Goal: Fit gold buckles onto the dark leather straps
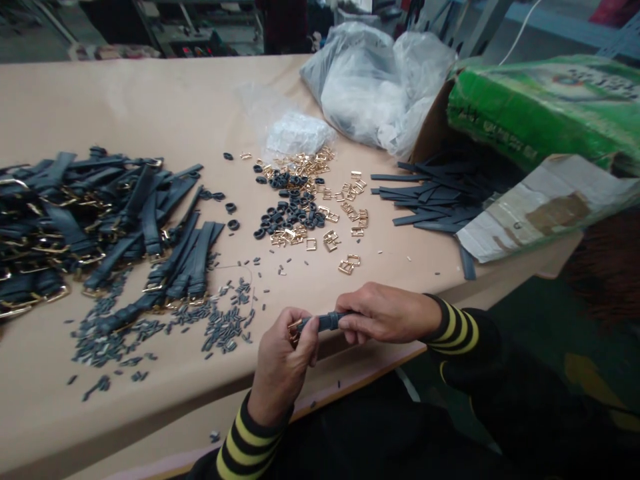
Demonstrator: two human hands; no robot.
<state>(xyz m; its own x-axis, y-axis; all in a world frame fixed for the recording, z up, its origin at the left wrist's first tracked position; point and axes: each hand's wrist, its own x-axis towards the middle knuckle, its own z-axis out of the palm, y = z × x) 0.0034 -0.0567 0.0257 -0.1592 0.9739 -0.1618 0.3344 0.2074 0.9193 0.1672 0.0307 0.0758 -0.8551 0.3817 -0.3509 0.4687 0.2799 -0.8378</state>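
Observation:
Between my hands, just over the table's front edge, is a dark blue strap [327, 322] with a loop around it. My left hand [286, 353] is closed on the strap's buckle end, its thumb along the top; part of a gold buckle [295, 332] shows between the fingers. My right hand [383, 313] pinches the strap beside the loop, and its fingers hide the strap's other end. Beyond my hands lie loose gold buckles [349, 265] and a heap of dark strap loops [290, 215].
Buckled straps [135, 207] are piled on the left, with small dark cut pieces [227, 327] scattered before them. Plain strips [435, 197] spill from a green box [545, 117] at the right. Plastic bags [365, 83] stand at the back of the paper-covered table [165, 107].

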